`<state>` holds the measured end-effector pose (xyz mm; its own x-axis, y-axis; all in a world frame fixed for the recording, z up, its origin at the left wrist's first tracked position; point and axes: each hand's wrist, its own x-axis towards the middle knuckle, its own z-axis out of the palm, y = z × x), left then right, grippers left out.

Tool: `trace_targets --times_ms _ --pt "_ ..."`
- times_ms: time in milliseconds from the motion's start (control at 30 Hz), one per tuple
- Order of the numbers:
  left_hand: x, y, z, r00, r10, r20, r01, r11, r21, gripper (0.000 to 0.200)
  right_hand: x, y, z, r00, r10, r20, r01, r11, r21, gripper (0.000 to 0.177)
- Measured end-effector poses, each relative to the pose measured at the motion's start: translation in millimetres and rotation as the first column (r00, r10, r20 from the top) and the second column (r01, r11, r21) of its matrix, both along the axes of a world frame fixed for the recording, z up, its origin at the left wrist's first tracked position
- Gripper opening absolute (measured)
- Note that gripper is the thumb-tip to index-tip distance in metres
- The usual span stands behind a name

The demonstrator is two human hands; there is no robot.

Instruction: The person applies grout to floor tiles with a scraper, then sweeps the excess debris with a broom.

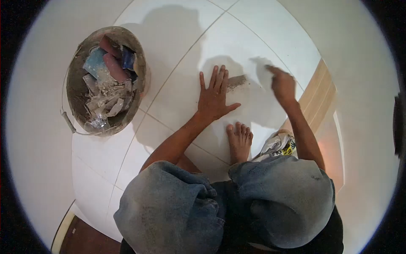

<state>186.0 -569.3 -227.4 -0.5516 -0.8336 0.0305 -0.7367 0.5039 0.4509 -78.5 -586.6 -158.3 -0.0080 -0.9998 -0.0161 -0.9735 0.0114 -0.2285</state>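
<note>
Your left hand [215, 99] lies flat on the white tiled floor [177, 97], fingers spread and holding nothing. A grey tool [237, 80] rests on the same tile just beside its fingertips, well in from the tile's edges. Your right hand [282, 84] hangs blurred above the tool's other end, and you cannot tell whether it grips anything. A bucket [76, 84] of debris stands by the floor's left edge. Your bare foot [240, 139] is planted just behind the left hand.

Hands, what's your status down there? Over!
Left hand open, flat on floor tile. Right hand raised, blurred, grip unclear. Grey tool beside left hand. Bucket stands apart, nothing blocking.
</note>
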Motion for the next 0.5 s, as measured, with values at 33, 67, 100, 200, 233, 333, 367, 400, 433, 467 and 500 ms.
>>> trace_targets --times_ms 33,67,100,200,233,333,367,400,433,467,500 --pt "2.2 0.5 4.6 1.0 0.024 0.001 -0.024 1.0 0.018 0.122 -19.1 5.3 4.7 0.973 -0.206 -0.107 0.21 0.978 0.022 0.036" --pt "5.4 -0.7 7.6 0.999 0.046 0.001 -0.046 0.998 0.032 0.122 -34.8 16.7 5.6 0.914 -0.347 -0.211 0.363 0.931 0.044 0.036" --pt "15.1 -1.5 8.1 0.995 0.094 0.029 -0.096 0.994 0.056 0.122 -50.1 33.7 -12.5 0.893 -0.362 -0.269 0.376 0.927 0.003 0.036" --pt "51.4 5.4 -6.1 0.984 0.158 0.085 -0.157 0.987 -0.012 0.123 -27.9 57.8 -36.2 0.904 -0.373 -0.211 0.381 0.925 -0.001 0.038" --pt "50.2 10.9 -6.2 0.985 0.15 0.089 -0.15 0.989 0.0 0.123 -5.0 61.8 -43.4 0.916 -0.338 -0.217 0.339 0.94 -0.031 0.041" --pt "43.5 7.3 -3.3 0.991 0.112 0.077 -0.109 0.993 -0.046 0.121 69.6 47.6 -25.1 0.972 -0.175 -0.159 0.199 0.968 0.151 0.039" --pt "39.6 6.9 -1.4 0.993 0.1 0.065 -0.098 0.995 -0.025 0.119 77.9 43.6 -15.6 0.98 -0.168 -0.111 0.185 0.968 0.168 0.037" --pt "37.7 7.1 -0.2 0.994 0.09 0.055 -0.09 0.996 -0.003 0.118 82.1 40.3 -3.9 0.986 -0.157 -0.061 0.166 0.968 0.188 0.034" --pt "41.6 7.7 1.6 0.993 0.1 0.058 -0.1 0.995 -0.001 0.118 80.0 43.0 7.1 0.987 -0.147 -0.059 0.156 0.969 0.191 0.034" --pt "50.8 7.8 3.6 0.99 0.136 0.024 -0.136 0.991 -0.003 0.111 76.0 48.8 17.6 0.991 -0.134 0.02 0.128 0.974 0.184 0.033" --pt "62.3 9.7 4.0 0.985 0.174 -0.006 -0.174 0.985 -0.003 0.104 77.6 56.7 22.1 0.988 -0.117 0.101 0.098 0.979 0.18 0.032"
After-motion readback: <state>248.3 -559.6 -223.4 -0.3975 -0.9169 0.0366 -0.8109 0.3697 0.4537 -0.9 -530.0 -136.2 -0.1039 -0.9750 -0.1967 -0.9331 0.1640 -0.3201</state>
